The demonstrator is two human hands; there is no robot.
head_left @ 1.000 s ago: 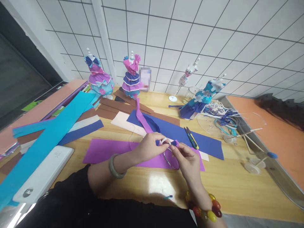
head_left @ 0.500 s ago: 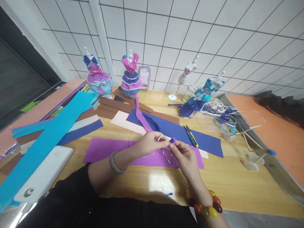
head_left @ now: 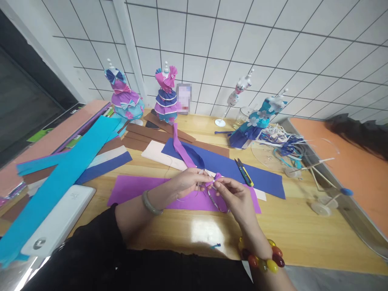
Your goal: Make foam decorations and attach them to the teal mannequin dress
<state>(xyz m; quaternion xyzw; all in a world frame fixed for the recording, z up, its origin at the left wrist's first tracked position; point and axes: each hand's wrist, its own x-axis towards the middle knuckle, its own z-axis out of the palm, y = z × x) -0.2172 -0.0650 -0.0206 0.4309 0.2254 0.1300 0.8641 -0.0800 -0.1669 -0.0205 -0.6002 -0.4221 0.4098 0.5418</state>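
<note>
My left hand (head_left: 191, 182) and my right hand (head_left: 237, 198) meet above a purple sheet of crepe-like paper (head_left: 130, 192). Their fingertips pinch a small folded purple strip (head_left: 217, 176) between them. A narrow pale-and-purple ribbon (head_left: 216, 203) loops down below the fingers; its upper end is hidden by them. Behind the hands a longer purple strip (head_left: 182, 151) runs across a dark blue sheet (head_left: 263, 180). Green-and-yellow thread snips (head_left: 244, 173) lie on the blue sheet, just beyond my right hand.
Dressed mini mannequins (head_left: 166, 99) and a bare-based white one (head_left: 233, 99) stand along the tiled wall. Turquoise strips (head_left: 72, 161) and a white power bank (head_left: 60, 220) lie left. Ribbon scraps (head_left: 285, 145) and a stick stand (head_left: 321, 208) are right. A blue scrap (head_left: 216, 245) lies in front.
The dark blue bit at the fingertips is no longer visible; a purple folded piece now shows there. My left fingers have curled, and the white loop above them has dropped from sight.
</note>
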